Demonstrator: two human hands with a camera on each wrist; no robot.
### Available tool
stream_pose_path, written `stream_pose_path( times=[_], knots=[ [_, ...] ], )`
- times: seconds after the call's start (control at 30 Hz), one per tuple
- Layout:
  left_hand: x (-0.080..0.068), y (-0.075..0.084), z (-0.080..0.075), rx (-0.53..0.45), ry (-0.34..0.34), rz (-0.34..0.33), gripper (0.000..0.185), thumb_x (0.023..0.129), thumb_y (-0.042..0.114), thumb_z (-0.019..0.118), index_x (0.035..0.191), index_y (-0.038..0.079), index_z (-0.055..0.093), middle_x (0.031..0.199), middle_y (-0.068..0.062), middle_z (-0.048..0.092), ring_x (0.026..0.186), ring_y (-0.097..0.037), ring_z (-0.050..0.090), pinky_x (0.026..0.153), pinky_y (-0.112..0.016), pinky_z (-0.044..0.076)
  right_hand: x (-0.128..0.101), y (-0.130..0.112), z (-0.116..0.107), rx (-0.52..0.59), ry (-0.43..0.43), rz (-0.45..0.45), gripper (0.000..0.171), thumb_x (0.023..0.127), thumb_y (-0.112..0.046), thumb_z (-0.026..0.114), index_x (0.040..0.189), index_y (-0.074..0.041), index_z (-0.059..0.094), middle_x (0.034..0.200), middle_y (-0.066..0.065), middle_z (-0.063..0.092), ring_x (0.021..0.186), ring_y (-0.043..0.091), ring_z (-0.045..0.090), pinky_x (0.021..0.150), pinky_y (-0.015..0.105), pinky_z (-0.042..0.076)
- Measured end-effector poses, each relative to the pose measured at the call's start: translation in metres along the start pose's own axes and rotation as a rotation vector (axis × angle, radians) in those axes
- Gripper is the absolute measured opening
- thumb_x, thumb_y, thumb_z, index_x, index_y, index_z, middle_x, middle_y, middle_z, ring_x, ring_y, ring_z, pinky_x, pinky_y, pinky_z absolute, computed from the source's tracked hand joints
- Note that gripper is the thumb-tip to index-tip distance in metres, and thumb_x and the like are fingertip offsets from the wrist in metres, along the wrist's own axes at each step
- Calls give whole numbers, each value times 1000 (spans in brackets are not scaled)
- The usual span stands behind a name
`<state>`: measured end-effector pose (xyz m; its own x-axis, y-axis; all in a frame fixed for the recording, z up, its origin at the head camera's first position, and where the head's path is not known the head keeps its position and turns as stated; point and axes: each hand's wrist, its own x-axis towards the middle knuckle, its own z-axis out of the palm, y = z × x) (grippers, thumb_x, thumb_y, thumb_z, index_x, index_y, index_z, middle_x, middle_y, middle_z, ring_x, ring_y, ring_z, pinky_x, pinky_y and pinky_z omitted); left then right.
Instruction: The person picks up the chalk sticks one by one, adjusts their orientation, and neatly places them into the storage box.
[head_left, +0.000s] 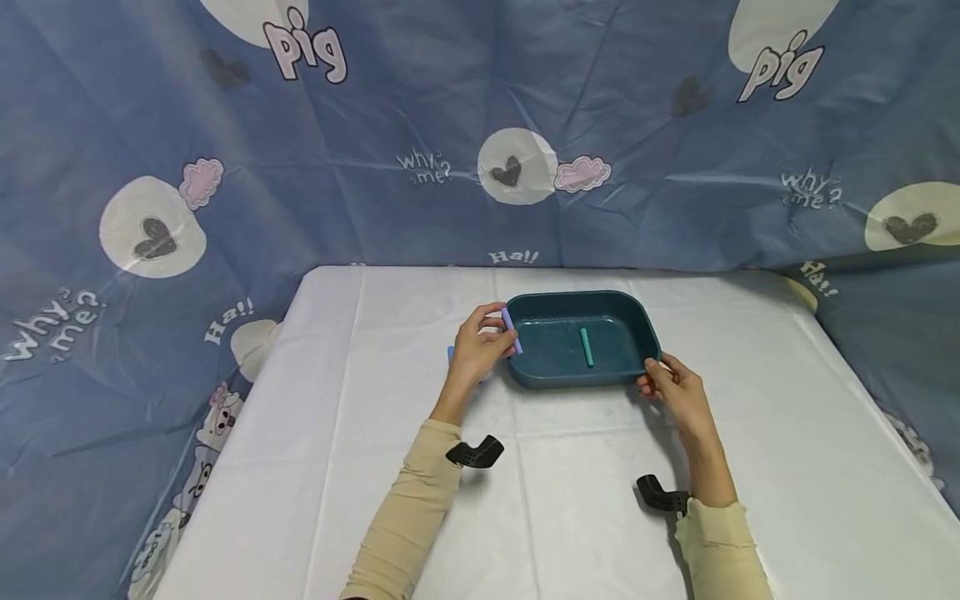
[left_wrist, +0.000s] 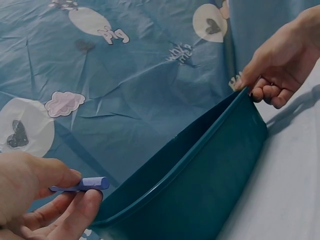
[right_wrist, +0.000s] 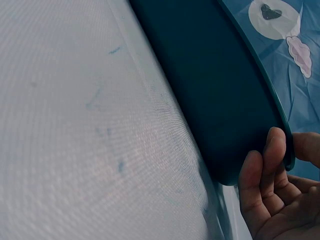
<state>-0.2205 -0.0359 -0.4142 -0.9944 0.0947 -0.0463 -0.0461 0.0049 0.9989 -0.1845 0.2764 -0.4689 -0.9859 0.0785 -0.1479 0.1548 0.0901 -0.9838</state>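
My left hand [head_left: 480,342] pinches a purple piece of chalk [head_left: 512,330] between thumb and fingers at the left rim of a dark teal plastic box [head_left: 577,382]. In the left wrist view the purple chalk [left_wrist: 92,183] lies almost level, near the rim. A green piece of chalk [head_left: 587,347] lies inside on the floor of the box. At the near right corner, my right hand [head_left: 678,392] grips the box's rim, thumb on one side and fingers on the other, as the right wrist view shows. Something blue [head_left: 451,353], mostly hidden, lies behind the left hand.
The box stands on a table with a white cloth [head_left: 390,375], which has fold lines. Faint blue marks [right_wrist: 116,50] show on the cloth. A blue printed curtain [head_left: 420,217] hangs behind the table and along its sides.
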Motion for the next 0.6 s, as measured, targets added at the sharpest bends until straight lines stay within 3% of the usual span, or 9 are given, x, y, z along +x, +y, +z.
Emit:
stream_pose_path(
  times=[0.1, 0.33, 0.6],
  knots=[
    [2, -1, 3, 0, 0, -7, 52, 85, -3, 64, 134, 8, 50, 115, -21, 54, 84, -15, 65, 75, -30, 59, 1, 3, 0, -15, 3, -2, 55, 97, -23, 53, 140, 8, 35, 72, -9, 67, 63, 2, 62, 64, 18, 56],
    [18, -22, 13, -24, -13, -25, 54, 85, 0, 67, 135, 13, 50, 116, -17, 54, 82, -10, 65, 74, -28, 59, 3, 10, -2, 19, 11, -19, 59, 96, -27, 55, 139, 8, 36, 70, -10, 66, 62, 0, 62, 62, 16, 55],
    [22, -24, 27, 8, -15, 25, 51, 86, 4, 67, 133, 17, 51, 112, -13, 56, 82, -12, 66, 72, -27, 59, 4, 11, -2, 2, 5, -22, 60, 96, -29, 55, 140, 6, 36, 73, -8, 68, 63, 1, 62, 63, 17, 55]
  ],
)
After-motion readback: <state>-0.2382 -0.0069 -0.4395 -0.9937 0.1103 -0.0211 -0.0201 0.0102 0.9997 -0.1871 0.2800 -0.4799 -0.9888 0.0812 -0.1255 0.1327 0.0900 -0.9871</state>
